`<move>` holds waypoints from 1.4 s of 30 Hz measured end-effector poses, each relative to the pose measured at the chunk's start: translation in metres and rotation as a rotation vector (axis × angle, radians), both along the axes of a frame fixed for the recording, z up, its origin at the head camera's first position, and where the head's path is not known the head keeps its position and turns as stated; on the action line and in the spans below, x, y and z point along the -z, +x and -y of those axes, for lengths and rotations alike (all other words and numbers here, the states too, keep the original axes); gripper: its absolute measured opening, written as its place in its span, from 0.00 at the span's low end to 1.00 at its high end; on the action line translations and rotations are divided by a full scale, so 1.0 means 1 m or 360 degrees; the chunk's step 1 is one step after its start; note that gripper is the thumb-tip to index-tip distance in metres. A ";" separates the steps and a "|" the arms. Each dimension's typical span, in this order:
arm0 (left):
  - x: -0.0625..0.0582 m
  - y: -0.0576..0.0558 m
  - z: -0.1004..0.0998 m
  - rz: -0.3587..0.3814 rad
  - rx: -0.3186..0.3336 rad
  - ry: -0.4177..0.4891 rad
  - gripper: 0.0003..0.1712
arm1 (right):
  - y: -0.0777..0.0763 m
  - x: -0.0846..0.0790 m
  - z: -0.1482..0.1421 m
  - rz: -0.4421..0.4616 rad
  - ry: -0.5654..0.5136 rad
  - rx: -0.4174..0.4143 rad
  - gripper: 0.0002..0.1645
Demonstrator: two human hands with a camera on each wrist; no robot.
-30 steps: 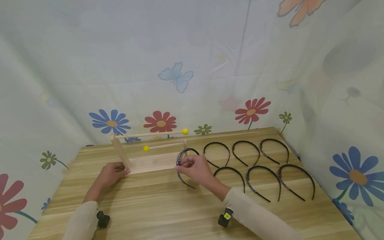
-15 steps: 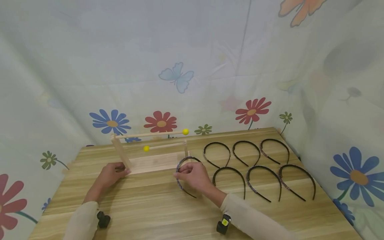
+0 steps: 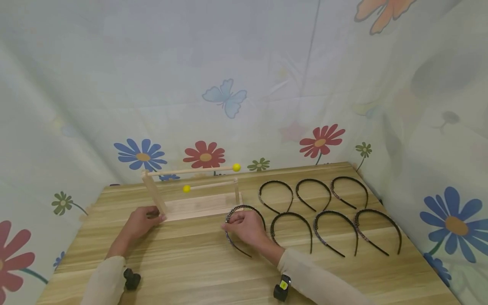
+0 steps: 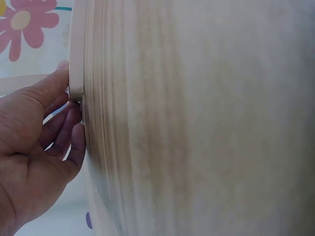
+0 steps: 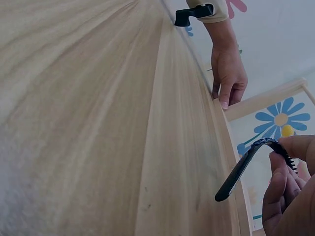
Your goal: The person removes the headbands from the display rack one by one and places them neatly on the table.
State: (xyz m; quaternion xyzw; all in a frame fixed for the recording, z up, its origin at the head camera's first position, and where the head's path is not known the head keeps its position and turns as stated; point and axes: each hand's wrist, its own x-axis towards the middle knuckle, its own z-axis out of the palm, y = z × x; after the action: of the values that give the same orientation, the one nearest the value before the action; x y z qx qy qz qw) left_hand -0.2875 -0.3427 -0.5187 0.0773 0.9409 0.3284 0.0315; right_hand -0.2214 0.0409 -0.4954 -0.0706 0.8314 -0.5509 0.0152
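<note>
A pale wooden rack (image 3: 198, 206) stands at the back left of the table, with two rods that end in yellow balls. My left hand (image 3: 142, 222) grips the near left corner of its base, thumb on the front edge in the left wrist view (image 4: 47, 123). Between thumb and fingers, my right hand (image 3: 249, 231) pinches a black toothed headband (image 3: 244, 206) by its decorated side. That headband (image 5: 236, 177) is held in front of the rack's right end, its free tip pointing down toward the person. Part of its band is hidden behind the right hand.
Several more black headbands lie in two rows on the right; one, a near-row headband (image 3: 291, 214), is right beside the held one. The wood-grain table (image 3: 183, 262) meets a flower-printed cloth (image 3: 263, 127) at the back.
My right hand has drawn the headband away from the rack's right end, toward the person and lower. My left hand stays in place on the rack.
</note>
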 end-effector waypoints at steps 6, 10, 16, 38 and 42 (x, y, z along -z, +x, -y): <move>0.002 -0.001 0.001 -0.0029 0.0013 0.0014 0.27 | 0.000 0.003 0.001 -0.0007 0.0072 0.0026 0.13; 0.002 -0.001 0.001 -0.0018 0.0008 0.0020 0.28 | 0.000 0.006 0.002 0.0039 0.0099 0.0030 0.14; 0.003 -0.002 0.001 0.0002 -0.0008 0.0036 0.30 | -0.001 0.008 0.004 0.0107 0.0094 0.0016 0.13; 0.001 -0.001 0.000 -0.0014 0.0008 -0.0008 0.26 | 0.006 0.014 0.006 0.0126 0.0092 -0.0027 0.11; 0.000 -0.001 -0.001 -0.0004 0.0006 -0.0016 0.26 | 0.007 0.015 0.006 0.0104 0.0093 -0.0035 0.11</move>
State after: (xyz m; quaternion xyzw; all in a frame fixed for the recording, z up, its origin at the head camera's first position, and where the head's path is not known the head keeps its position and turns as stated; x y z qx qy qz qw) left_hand -0.2881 -0.3421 -0.5183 0.0795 0.9424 0.3235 0.0313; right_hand -0.2146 0.0351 -0.5103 -0.0614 0.8455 -0.5281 0.0505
